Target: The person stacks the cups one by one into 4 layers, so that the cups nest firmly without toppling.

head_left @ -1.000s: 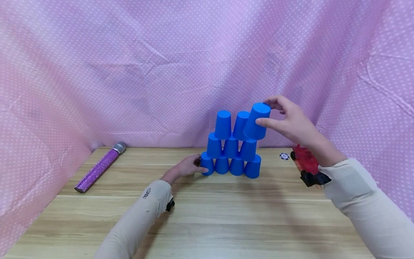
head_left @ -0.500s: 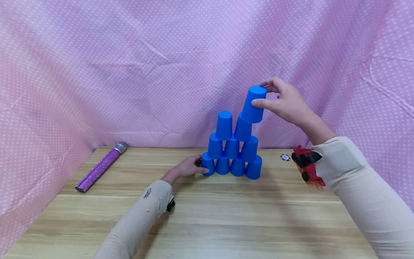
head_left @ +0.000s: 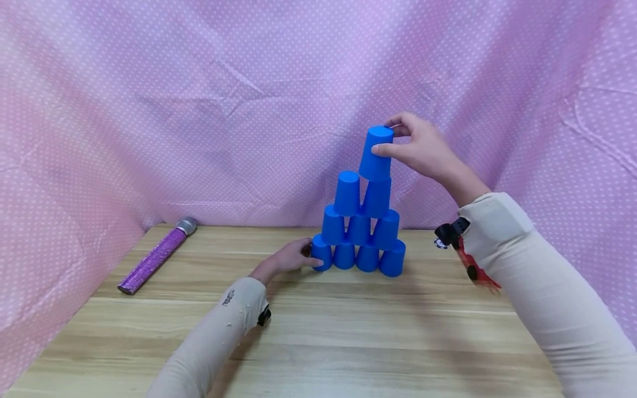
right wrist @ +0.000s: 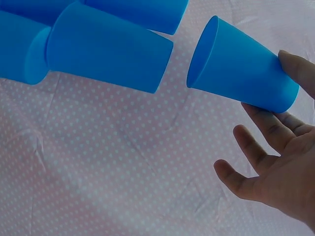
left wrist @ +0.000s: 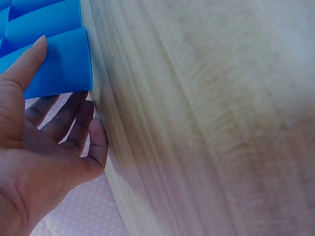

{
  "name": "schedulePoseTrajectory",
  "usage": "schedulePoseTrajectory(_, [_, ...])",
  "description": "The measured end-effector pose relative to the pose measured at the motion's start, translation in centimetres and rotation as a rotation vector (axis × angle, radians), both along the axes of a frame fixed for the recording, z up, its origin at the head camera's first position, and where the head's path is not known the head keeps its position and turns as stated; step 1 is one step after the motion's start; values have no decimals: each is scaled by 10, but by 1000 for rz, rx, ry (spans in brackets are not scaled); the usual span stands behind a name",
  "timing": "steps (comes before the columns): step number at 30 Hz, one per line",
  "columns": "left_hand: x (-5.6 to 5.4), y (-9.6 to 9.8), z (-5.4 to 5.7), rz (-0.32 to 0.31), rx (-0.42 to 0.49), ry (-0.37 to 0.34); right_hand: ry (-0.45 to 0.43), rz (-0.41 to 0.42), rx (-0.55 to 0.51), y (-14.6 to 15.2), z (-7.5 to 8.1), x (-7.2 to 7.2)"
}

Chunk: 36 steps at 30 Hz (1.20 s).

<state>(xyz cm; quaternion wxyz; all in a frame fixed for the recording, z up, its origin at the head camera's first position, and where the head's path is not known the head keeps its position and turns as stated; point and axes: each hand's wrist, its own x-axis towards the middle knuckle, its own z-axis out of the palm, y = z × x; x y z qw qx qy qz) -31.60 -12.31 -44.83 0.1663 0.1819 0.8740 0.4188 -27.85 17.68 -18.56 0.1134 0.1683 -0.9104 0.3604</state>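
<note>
Upside-down blue plastic cups form a stacked pyramid: several in the bottom row, three above, then two, of which the right one (head_left: pixel 377 199) is nearest the raised cup. My right hand (head_left: pixel 425 148) pinches another upside-down blue cup (head_left: pixel 374 166) between thumb and fingers near its base. In the right wrist view a gap separates this held cup (right wrist: pixel 241 69) from the cup beneath (right wrist: pixel 110 49). Low at the left, my left hand (head_left: pixel 290 256) holds the bottom row's end cup (head_left: pixel 321 249). Its thumb (left wrist: pixel 27 64) lies on that cup's near side, with fingers partly behind it.
A purple glittery microphone (head_left: pixel 155 258) lies at the table's left. On the right, a red toy car (head_left: pixel 473 268) and a poker chip (head_left: pixel 440 244) are partly hidden by my right wrist. Pink dotted cloth (head_left: pixel 239 132) hangs behind the wooden table (head_left: pixel 318 337).
My right hand has raised its cup from beside the two-cup row, then moved it left, above the upper right cup. The left hand has stayed at the bottom-left cup.
</note>
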Motion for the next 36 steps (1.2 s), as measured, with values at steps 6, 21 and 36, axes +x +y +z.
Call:
schedulePoseTrajectory(6, [0,1,-1,-3,13,-6,-23,9,0,-8,0,-9])
schedulePoseTrajectory(21, [-2,1,-3,9,1,9,-66,-4,21,-15,-6,-21])
schedulePoseTrajectory(36, [-1,0,-3,10,6,9,-72,1,11,-18,-11,-26])
